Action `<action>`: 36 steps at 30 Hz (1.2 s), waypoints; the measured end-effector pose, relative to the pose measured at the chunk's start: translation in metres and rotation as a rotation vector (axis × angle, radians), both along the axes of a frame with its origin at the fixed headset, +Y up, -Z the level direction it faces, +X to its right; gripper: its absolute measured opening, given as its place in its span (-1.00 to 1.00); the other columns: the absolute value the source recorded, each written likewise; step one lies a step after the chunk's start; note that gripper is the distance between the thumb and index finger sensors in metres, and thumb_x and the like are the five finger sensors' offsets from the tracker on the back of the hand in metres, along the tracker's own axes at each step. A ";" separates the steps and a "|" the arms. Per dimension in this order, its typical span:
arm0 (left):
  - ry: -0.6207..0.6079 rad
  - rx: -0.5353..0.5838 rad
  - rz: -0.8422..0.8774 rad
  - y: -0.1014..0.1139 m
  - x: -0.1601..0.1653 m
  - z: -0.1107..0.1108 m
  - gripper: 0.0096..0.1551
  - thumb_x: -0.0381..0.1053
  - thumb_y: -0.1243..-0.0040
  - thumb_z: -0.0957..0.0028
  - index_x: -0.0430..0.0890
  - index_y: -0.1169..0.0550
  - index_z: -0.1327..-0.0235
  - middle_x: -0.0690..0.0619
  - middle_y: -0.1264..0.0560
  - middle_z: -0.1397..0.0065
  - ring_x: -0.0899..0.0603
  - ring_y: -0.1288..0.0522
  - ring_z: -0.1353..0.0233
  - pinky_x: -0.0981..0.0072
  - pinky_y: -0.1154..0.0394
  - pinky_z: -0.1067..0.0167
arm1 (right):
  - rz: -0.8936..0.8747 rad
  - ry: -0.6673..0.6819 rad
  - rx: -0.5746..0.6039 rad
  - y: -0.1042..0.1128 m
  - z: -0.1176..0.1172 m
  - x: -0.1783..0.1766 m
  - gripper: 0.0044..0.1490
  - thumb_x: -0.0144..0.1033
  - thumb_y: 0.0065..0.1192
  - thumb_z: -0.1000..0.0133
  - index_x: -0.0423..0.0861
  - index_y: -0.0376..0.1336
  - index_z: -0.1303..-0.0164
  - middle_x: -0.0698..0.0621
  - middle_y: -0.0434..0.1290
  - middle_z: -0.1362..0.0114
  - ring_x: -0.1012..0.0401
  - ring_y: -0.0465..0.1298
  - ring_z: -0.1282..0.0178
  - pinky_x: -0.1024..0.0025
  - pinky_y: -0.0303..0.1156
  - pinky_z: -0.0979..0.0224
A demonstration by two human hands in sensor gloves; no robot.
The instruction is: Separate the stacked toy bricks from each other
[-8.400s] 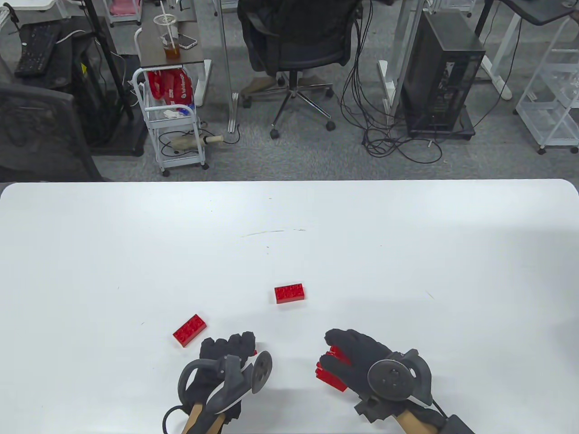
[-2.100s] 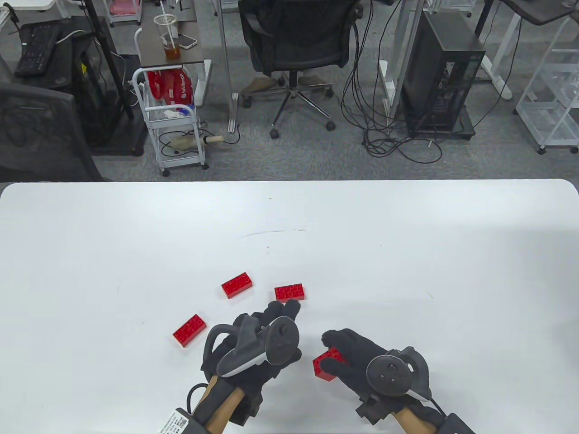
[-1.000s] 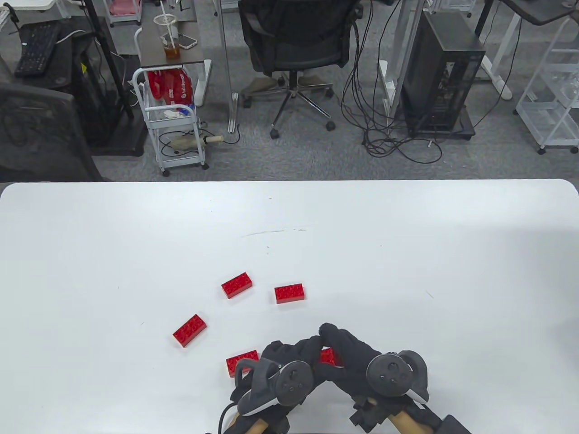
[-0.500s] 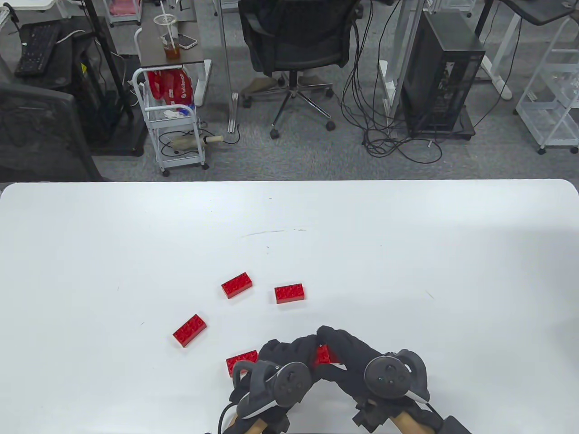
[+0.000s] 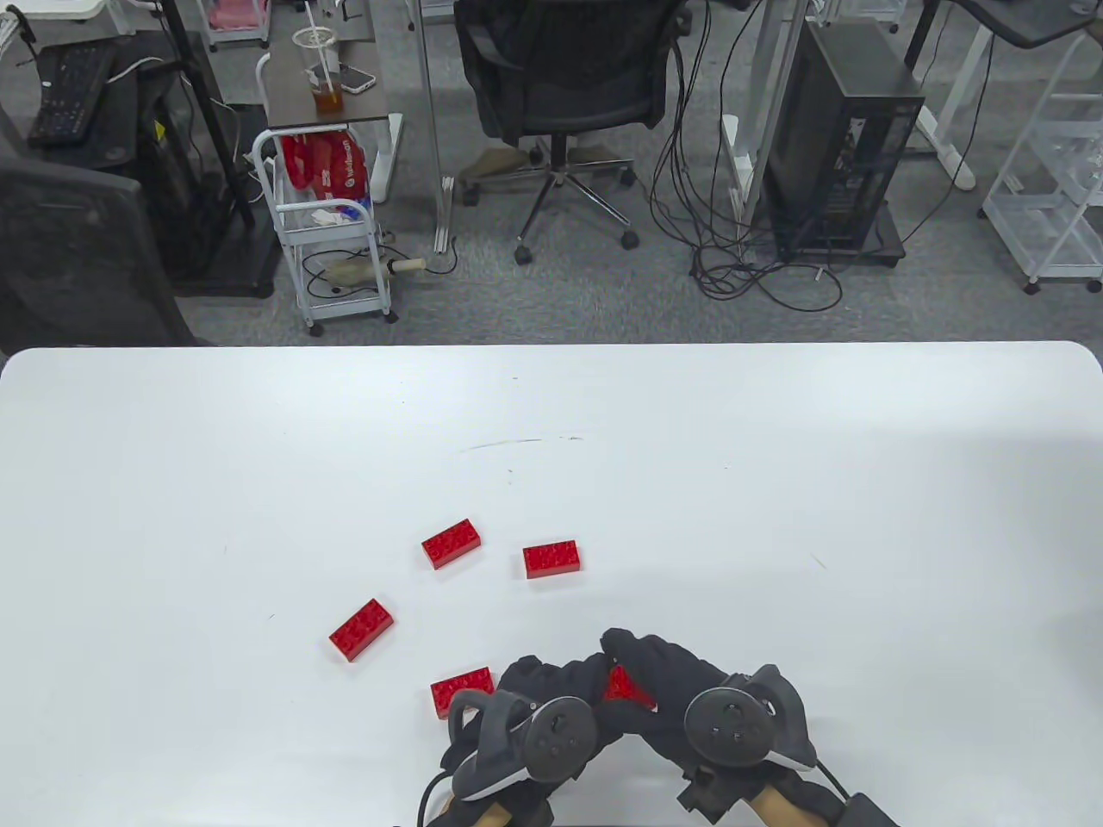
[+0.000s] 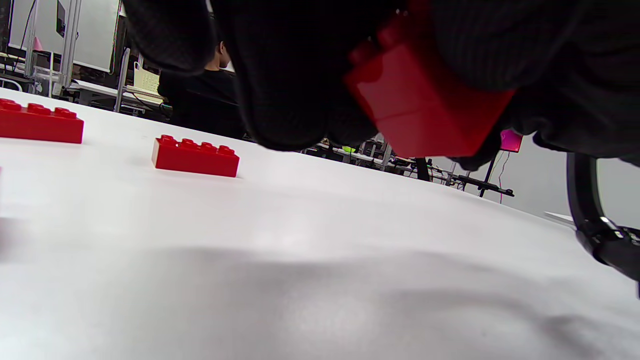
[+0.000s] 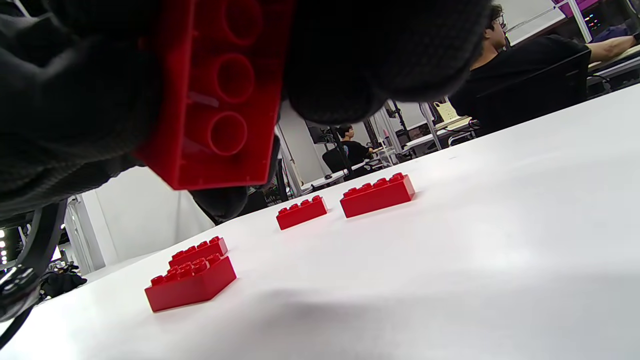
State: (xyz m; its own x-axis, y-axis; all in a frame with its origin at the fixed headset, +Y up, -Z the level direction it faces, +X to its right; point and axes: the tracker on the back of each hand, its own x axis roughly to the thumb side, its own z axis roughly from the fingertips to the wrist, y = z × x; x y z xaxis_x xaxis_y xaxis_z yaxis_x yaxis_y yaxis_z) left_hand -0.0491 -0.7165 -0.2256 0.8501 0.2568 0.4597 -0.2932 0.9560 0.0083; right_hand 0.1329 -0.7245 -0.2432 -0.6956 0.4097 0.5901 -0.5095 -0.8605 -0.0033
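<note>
Both hands, left hand (image 5: pixel 551 689) and right hand (image 5: pixel 663 680), meet over the table (image 5: pixel 775 482), fingers closed on a red brick stack (image 5: pixel 619 687); four loose bricks (image 5: pixel 550 559) lie nearby. Left wrist view: the stack (studs partly visible) held above the surface. Right wrist view shows its hollow underside.

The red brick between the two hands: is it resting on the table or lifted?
Lifted: the red brick hangs clear above the table in both wrist views.

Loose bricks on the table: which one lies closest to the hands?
The brick just left of the left hand, nearly touching its glove. The other three loose bricks lie farther up the table.
</note>
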 end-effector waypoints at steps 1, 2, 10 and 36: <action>-0.002 0.005 -0.002 0.000 0.001 0.001 -0.12 0.38 -0.15 0.16 0.02 -0.47 -0.45 0.16 -0.67 -0.34 0.00 -0.72 -0.23 -0.11 -0.46 -0.42 | -0.003 -0.001 0.002 0.000 0.000 0.000 0.03 0.31 0.02 -0.03 -0.14 0.15 -0.57 -0.13 0.47 -0.23 0.13 0.61 -0.03 0.20 0.63 -0.09; -0.005 0.006 -0.004 0.000 0.001 0.001 -0.12 0.38 -0.15 0.17 0.02 -0.47 -0.45 0.16 -0.67 -0.33 0.00 -0.73 -0.22 -0.11 -0.46 -0.42 | -0.005 -0.001 0.003 0.001 0.000 0.001 0.03 0.32 0.03 -0.02 -0.15 0.16 -0.56 -0.13 0.47 -0.21 0.13 0.61 -0.01 0.20 0.63 -0.08; 0.001 0.037 -0.009 0.001 0.003 0.005 -0.11 0.38 -0.14 0.18 0.01 -0.49 -0.43 0.16 -0.69 -0.31 0.01 -0.74 -0.19 -0.11 -0.46 -0.41 | -0.013 -0.009 0.027 0.002 0.002 0.001 0.03 0.33 0.06 -0.01 -0.15 0.20 -0.53 -0.12 0.49 -0.17 0.15 0.62 0.02 0.23 0.66 -0.06; 0.129 0.130 -0.051 0.005 0.002 0.003 -0.12 0.36 -0.16 0.18 0.06 -0.48 -0.46 0.15 -0.68 -0.34 -0.03 -0.72 -0.20 -0.10 -0.45 -0.41 | -0.023 -0.116 0.071 0.002 -0.004 0.010 -0.02 0.40 0.09 0.05 -0.12 0.37 -0.32 -0.06 0.58 -0.02 0.22 0.69 0.19 0.32 0.72 0.12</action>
State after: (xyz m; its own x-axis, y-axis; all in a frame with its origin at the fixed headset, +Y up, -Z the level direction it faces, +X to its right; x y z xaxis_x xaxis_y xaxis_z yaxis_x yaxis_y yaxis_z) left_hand -0.0471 -0.7116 -0.2231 0.9144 0.1574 0.3730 -0.2331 0.9580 0.1671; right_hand 0.1430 -0.7229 -0.2475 -0.7520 0.3863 0.5340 -0.5215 -0.8442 -0.1238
